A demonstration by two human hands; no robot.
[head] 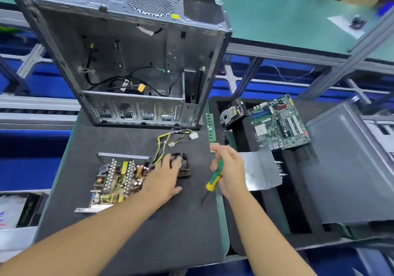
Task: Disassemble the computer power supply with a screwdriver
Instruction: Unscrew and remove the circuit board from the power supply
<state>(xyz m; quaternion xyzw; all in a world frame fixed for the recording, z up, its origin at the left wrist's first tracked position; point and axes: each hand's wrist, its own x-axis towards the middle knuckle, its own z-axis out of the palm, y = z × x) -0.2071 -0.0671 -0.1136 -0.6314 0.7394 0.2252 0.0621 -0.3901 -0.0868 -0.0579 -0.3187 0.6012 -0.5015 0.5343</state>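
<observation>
Left hand (pixel 164 177) spread over black fan (pixel 185 170), seemingly touching; right hand (pixel 230 169) grips green-yellow screwdriver (pixel 215 178); hard drive label (pixel 230 113) unreadable.

Electronics teardown workshop — gutted computer case (pixel 128 58), motherboard (pixel 279 124)

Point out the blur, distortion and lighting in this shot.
Head view: wide-angle bowing bends the computer case edges and shelf rails; the top-right corner is smeared; the power supply board and screwdriver read fairly sharp; lighting even, only soft shadow under the left hand.
</observation>
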